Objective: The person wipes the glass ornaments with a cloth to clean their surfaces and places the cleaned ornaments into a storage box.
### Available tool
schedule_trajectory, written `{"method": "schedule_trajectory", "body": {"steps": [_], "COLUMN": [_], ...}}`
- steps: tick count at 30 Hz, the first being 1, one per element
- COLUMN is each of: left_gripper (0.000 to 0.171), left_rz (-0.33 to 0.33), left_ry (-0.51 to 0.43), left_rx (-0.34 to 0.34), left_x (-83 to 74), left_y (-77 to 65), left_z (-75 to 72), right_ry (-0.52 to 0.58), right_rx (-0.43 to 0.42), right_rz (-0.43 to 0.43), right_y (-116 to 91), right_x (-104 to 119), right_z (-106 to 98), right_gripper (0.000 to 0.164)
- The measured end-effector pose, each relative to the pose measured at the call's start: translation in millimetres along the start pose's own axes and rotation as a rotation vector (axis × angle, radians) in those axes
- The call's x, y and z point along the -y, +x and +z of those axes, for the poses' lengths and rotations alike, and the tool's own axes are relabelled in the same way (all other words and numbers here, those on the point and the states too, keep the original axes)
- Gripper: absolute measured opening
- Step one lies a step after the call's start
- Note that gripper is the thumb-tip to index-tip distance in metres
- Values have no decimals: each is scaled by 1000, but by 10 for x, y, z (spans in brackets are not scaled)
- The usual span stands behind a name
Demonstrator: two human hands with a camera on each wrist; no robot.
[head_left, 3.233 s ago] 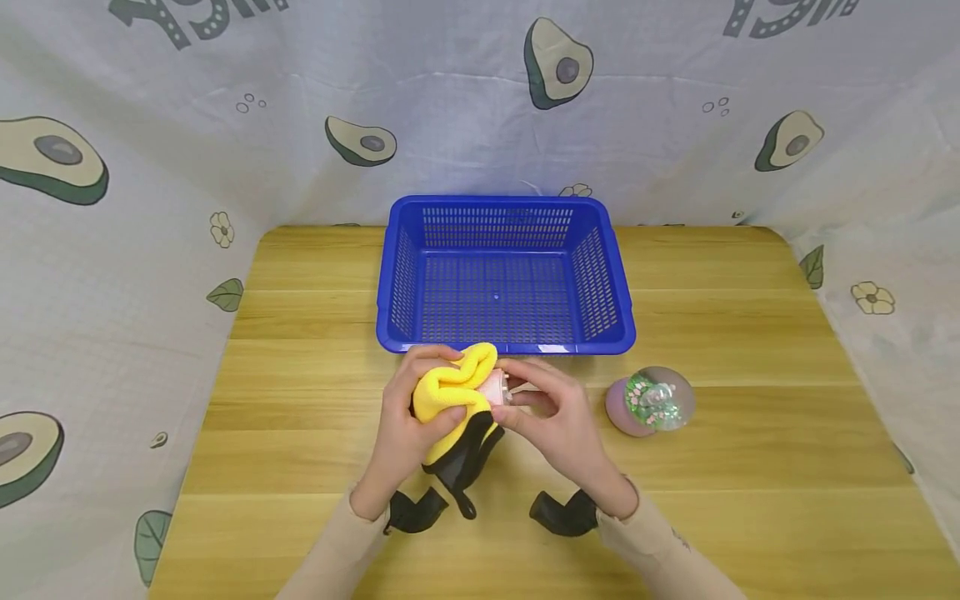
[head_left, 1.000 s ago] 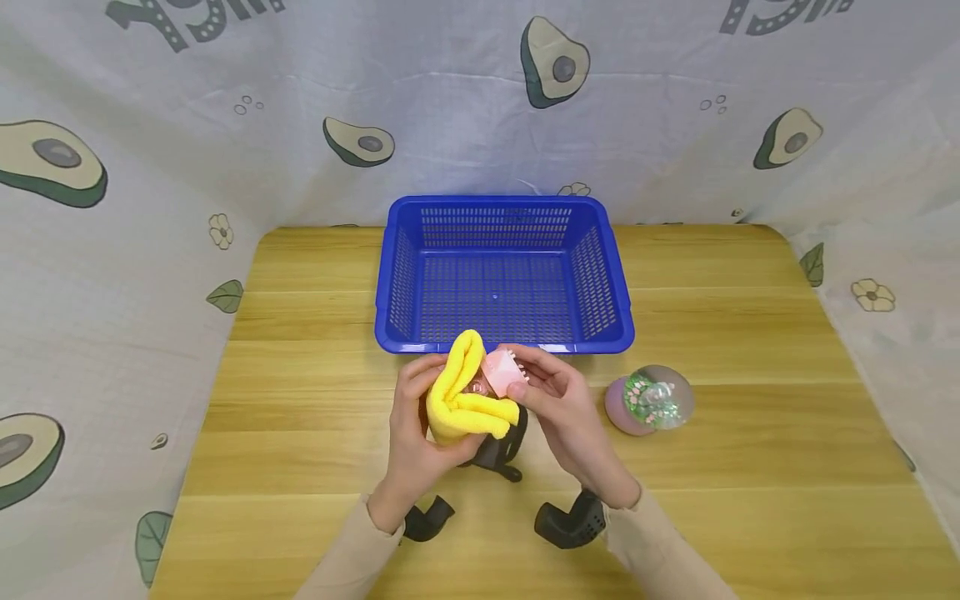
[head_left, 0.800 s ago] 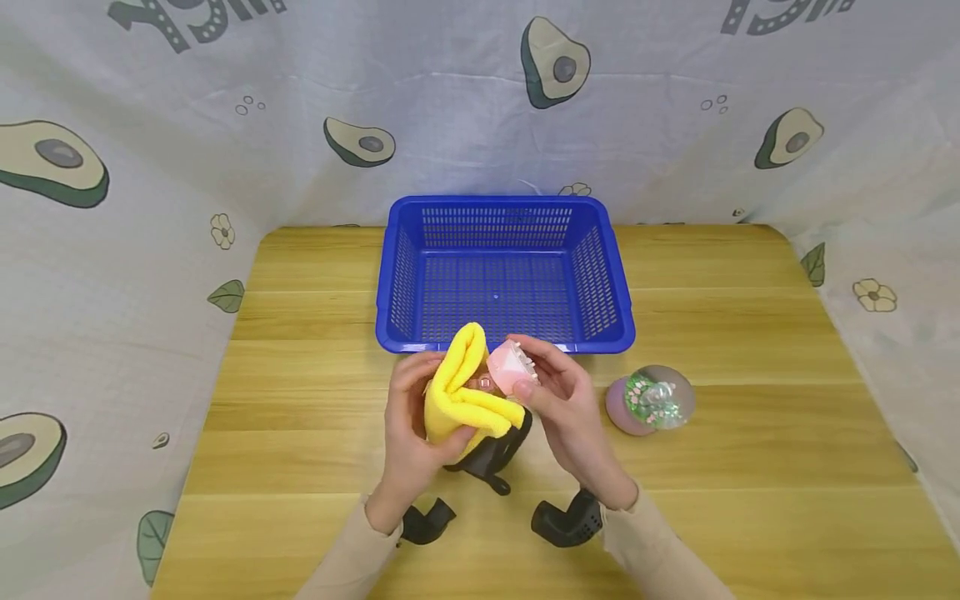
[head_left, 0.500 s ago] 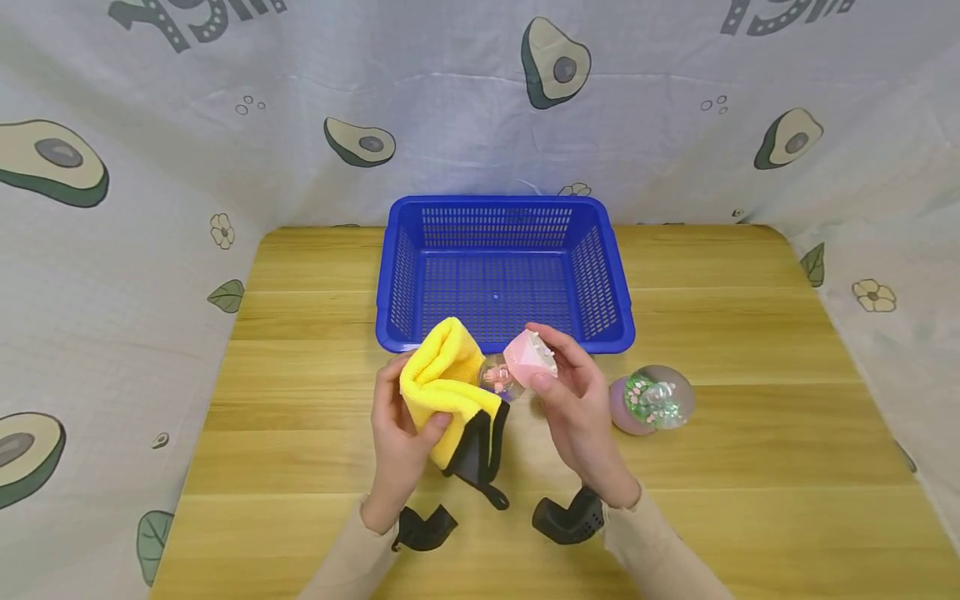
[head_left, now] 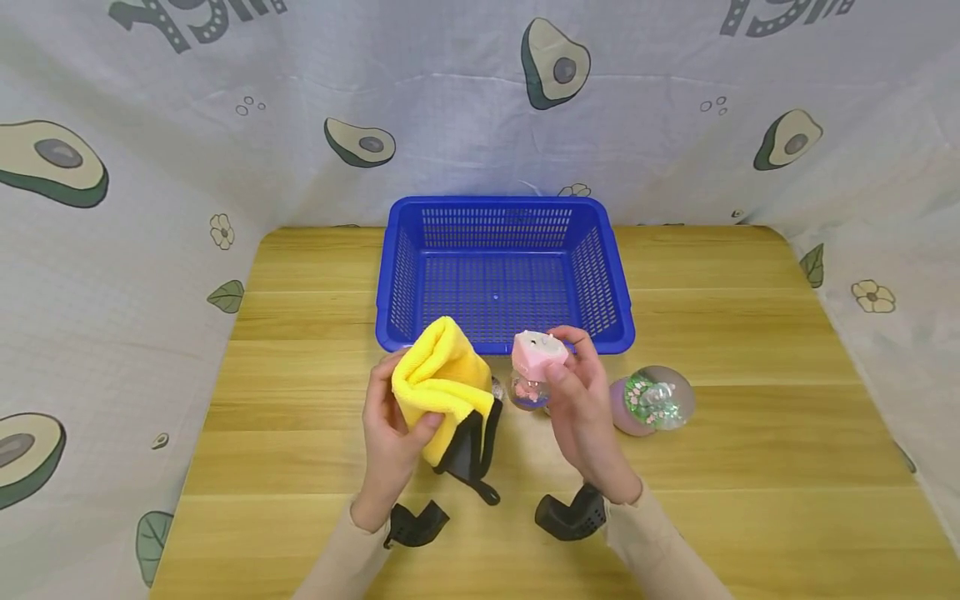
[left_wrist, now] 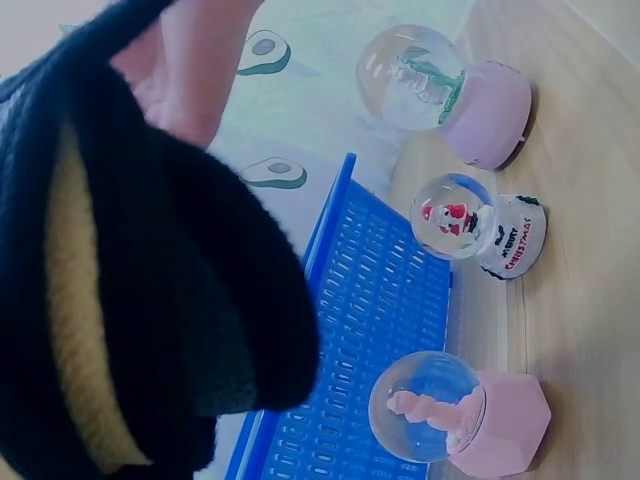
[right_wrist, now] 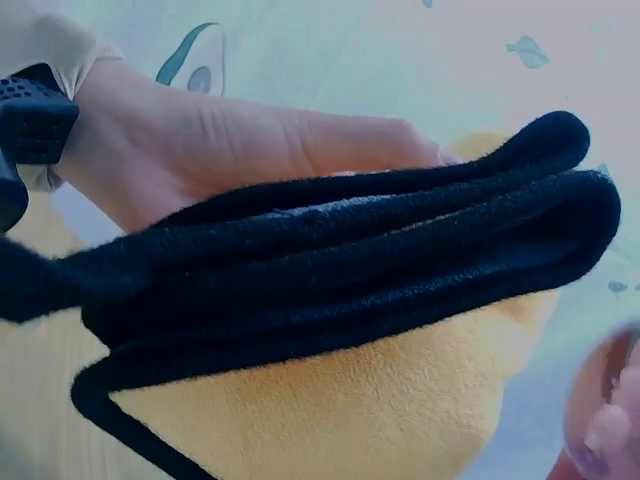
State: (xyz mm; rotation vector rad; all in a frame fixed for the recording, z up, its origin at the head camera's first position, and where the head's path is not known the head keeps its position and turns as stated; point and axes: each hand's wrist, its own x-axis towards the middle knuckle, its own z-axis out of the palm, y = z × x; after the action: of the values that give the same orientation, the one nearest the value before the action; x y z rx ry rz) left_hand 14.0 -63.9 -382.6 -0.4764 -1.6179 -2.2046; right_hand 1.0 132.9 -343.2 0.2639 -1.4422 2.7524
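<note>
My left hand (head_left: pixel 392 442) grips a folded yellow towel (head_left: pixel 444 379) with black edging, its loop hanging down. To the right, my right hand (head_left: pixel 588 417) holds a small snow globe (head_left: pixel 537 357) by its pink base, thumb in front. The base faces up and the clear ball hangs below, with pinkish figures inside. It is apart from the towel. The right wrist view shows part of this ball at its right edge, beside the towel's black edge (right_wrist: pixel 380 240). In the left wrist view the towel covers the left side, and the held globe cannot be made out.
A blue basket (head_left: pixel 502 346) stands behind my hands. On the wooden table, the left wrist view shows a purple-based snow globe (left_wrist: pixel 490 115), a "Merry Christmas" globe (left_wrist: pixel 515 235) and a pink-based globe (left_wrist: pixel 500 425). The last two are mostly hidden in the head view.
The pink snow globe has come out of the towel's folds and moved right, turning base up. My left hand has shifted left with the towel.
</note>
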Motion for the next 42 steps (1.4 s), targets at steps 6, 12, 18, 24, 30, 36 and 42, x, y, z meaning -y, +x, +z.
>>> {"method": "schedule_trajectory", "body": {"steps": [6, 12, 18, 24, 30, 36, 42], "left_gripper": [62, 64, 65, 66, 67, 66, 58], "left_rz": [-22, -38, -60, -67, -56, -93, -37], "left_ry": [15, 21, 39, 48, 35, 38, 104], "left_rx": [21, 35, 38, 50, 134, 236, 341], "left_x": [-9, -1, -9, -15, -22, -29, -51], "left_y": [-6, -3, 0, 7, 21, 35, 105], "left_z": [5, 33, 52, 48, 28, 23, 43], "right_ry": [-70, -216, -392, -535, -610, -674, -581], "right_rx": [-37, -5, 170, 271, 334, 482, 428], "right_rz": [47, 86, 41, -32, -100, -268, -117], "right_y": [-43, -38, -38, -37, -16, -9, -53], "right_x": [-16, 7, 72, 150, 178, 157, 150], "right_z": [15, 18, -18, -19, -37, -51, -48], "right_gripper": [19, 25, 48, 47, 50, 42, 48]}}
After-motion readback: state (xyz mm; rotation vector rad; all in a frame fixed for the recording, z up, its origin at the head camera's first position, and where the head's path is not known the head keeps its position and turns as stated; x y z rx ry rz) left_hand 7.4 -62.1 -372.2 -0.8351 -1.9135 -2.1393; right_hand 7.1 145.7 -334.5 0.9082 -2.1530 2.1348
